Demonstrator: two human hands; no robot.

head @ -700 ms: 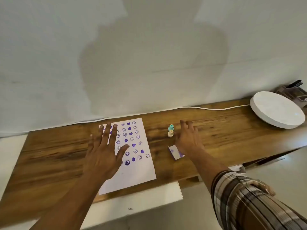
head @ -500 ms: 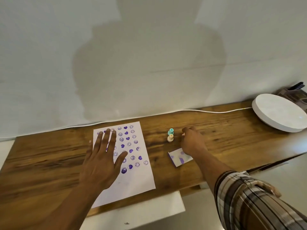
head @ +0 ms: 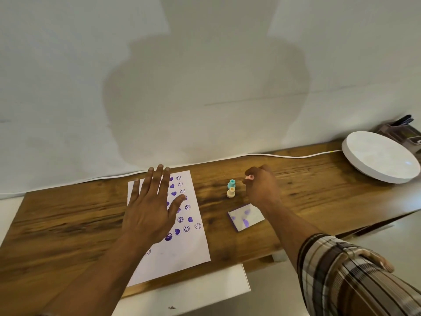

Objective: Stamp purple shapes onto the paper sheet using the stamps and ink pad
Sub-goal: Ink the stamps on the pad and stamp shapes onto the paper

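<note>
- My right hand (head: pixel 262 187): fingers curled around a small pink stamp (head: pixel 250 177), raised just beyond the ink pad.
- My left hand (head: pixel 151 208): flat, fingers spread wide, resting on the white paper sheet (head: pixel 182 249) printed with purple hearts and smiley faces.
- Teal stamp (head: pixel 232 183) and cream stamp (head: pixel 231 192): upright, side by side on the wooden tabletop (head: pixel 68 215), between sheet and right hand.
- Square purple-stained ink pad (head: pixel 246 217): near the cream stamp, beside my right wrist.

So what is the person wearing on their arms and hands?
The right arm has a plaid sleeve in brown, cream and dark stripes, pushed up past the forearm. The left arm shows no sleeve. Both the left hand and right hand are bare, no gloves or rings visible.
</note>
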